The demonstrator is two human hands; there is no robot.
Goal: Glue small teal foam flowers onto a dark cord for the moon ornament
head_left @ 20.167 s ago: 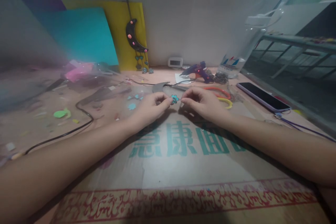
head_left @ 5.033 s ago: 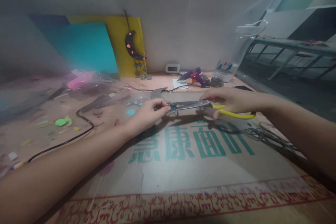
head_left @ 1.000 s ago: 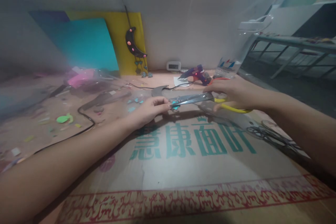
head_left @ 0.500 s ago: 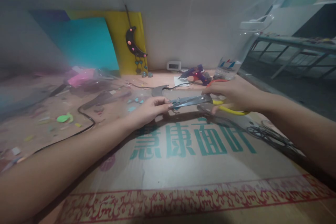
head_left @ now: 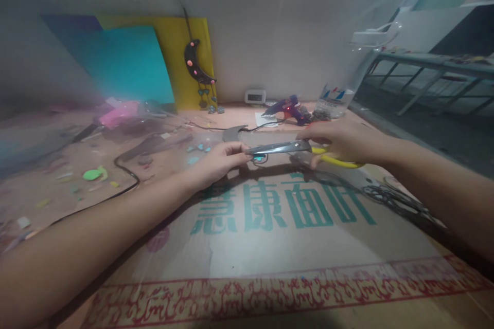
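Yellow-handled scissors (head_left: 283, 148) are gripped in my right hand (head_left: 334, 141), their blades closed together and pointing left. The blade tips reach the fingertips of my left hand (head_left: 224, 162). My left thumb and fingers pinch a small blue piece with a dark cord (head_left: 259, 158), which hangs just under the blades. Part of that piece is hidden by the blades and fingers. Below both hands lies a cardboard sheet (head_left: 247, 252) with green characters and a red border. A grey crescent shape (head_left: 233, 133) rests just behind my left hand.
Behind are a purple glue gun (head_left: 283, 108), a white digital timer (head_left: 255, 96) and a clear plastic jug (head_left: 335, 95). A decorated dark crescent (head_left: 195, 64) hangs before a yellow board (head_left: 162, 51). Dark cord (head_left: 393, 200) lies at right; coloured scraps (head_left: 92, 174) and a black cable (head_left: 127, 185) at left.
The scissor blades have closed from slightly apart, and the blue piece now shows more clearly beneath them. Both hands stay nearly in place.
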